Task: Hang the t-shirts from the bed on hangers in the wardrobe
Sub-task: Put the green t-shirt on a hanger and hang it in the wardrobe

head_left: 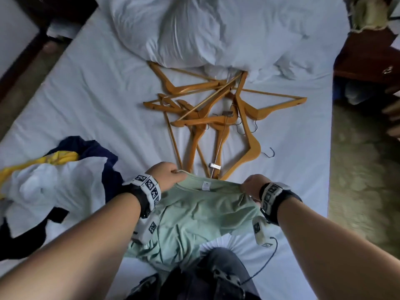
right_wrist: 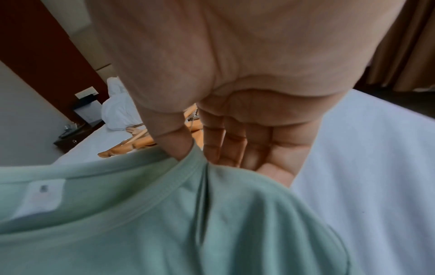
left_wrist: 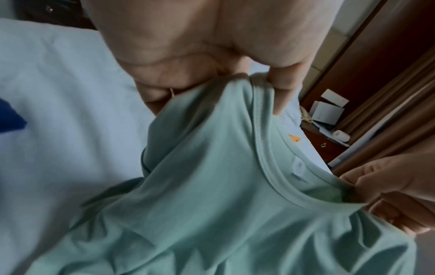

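Both hands, left [head_left: 165, 173] and right [head_left: 253, 185], pinch the green tee [head_left: 201, 215] collar with closed fingers [right_wrist: 212, 143], stretching the neck open for a hanger [head_left: 216, 122].

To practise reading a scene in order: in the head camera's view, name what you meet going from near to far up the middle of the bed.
Green t-shirt held at the collar by the left hand and right hand → pile of wooden hangers → rumpled white duvet.
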A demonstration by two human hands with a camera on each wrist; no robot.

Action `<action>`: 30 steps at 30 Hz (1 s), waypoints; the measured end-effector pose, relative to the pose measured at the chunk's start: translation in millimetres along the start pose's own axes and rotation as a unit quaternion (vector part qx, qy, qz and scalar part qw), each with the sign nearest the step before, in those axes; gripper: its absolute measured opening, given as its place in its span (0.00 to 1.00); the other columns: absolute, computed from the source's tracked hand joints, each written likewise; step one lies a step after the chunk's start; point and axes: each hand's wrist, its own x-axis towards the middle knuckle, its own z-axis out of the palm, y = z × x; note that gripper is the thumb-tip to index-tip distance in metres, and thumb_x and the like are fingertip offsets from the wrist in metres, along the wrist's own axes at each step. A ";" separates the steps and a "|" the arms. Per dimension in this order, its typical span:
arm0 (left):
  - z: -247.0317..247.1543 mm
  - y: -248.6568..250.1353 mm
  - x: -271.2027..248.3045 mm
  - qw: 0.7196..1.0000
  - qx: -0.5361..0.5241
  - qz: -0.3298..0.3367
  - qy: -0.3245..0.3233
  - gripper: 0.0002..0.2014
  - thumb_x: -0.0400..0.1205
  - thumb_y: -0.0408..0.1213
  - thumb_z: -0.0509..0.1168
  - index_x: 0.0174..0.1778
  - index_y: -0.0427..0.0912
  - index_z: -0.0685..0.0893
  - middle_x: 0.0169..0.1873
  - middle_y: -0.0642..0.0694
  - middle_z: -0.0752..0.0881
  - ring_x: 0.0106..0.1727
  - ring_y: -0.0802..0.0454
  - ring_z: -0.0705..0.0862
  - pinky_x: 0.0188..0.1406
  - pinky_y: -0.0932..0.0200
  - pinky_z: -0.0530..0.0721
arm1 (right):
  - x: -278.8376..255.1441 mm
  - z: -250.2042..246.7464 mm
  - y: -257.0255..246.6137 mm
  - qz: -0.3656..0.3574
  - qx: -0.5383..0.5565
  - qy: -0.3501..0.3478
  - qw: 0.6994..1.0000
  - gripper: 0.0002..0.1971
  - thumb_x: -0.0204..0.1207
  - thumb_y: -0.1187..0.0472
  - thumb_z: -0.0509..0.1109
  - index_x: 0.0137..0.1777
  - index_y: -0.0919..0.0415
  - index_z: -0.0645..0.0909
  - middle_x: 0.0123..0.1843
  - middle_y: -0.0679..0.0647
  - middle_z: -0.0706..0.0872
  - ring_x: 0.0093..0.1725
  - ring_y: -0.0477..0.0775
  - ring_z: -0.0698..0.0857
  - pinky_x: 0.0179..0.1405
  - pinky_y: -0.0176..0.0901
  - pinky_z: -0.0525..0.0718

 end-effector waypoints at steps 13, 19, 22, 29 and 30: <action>45.1 26.8 38.0 0.998 -0.014 -0.059 0.018 0.15 0.83 0.49 0.67 0.39 0.40 0.82 0.27 0.47 0.80 0.31 0.48 0.78 0.32 0.55 0.74 | 90.1 -6.6 7.5 -0.044 0.047 -0.008 0.998 0.15 0.86 0.48 0.65 0.57 0.59 0.87 0.51 0.55 0.89 0.51 0.58 0.84 0.51 0.46 0.80; 36.4 20.6 49.7 0.997 -0.013 -0.068 0.029 0.15 0.83 0.49 0.66 0.38 0.40 0.81 0.29 0.43 0.80 0.31 0.48 0.76 0.33 0.55 0.73 | 120.5 1.0 0.8 0.001 0.243 -0.020 0.970 0.04 0.80 0.57 0.71 0.45 0.54 0.86 0.43 0.52 0.88 0.42 0.54 0.84 0.42 0.48 0.86; 35.2 14.3 54.0 0.997 -0.020 -0.074 0.021 0.15 0.83 0.48 0.66 0.35 0.42 0.79 0.26 0.48 0.77 0.30 0.50 0.75 0.31 0.56 0.71 | 133.4 4.0 -1.1 0.076 0.420 -0.052 0.903 0.03 0.80 0.65 0.72 0.45 0.62 0.86 0.46 0.57 0.90 0.47 0.57 0.87 0.60 0.53 0.91; 42.2 -4.2 54.1 0.995 -0.040 -0.086 0.020 0.14 0.82 0.48 0.69 0.39 0.40 0.83 0.29 0.45 0.81 0.31 0.51 0.76 0.32 0.57 0.73 | 149.3 16.8 1.6 0.109 0.499 -0.053 0.858 0.18 0.74 0.46 0.80 0.48 0.62 0.87 0.40 0.59 0.94 0.40 0.61 0.93 0.43 0.55 0.91; 43.1 -6.4 54.3 0.995 -0.042 -0.088 0.018 0.15 0.81 0.49 0.69 0.40 0.39 0.84 0.30 0.42 0.82 0.31 0.51 0.76 0.33 0.57 0.73 | 150.0 17.8 1.2 0.111 0.504 -0.048 0.855 0.18 0.73 0.45 0.81 0.47 0.61 0.88 0.36 0.57 0.92 0.35 0.59 0.91 0.39 0.52 0.89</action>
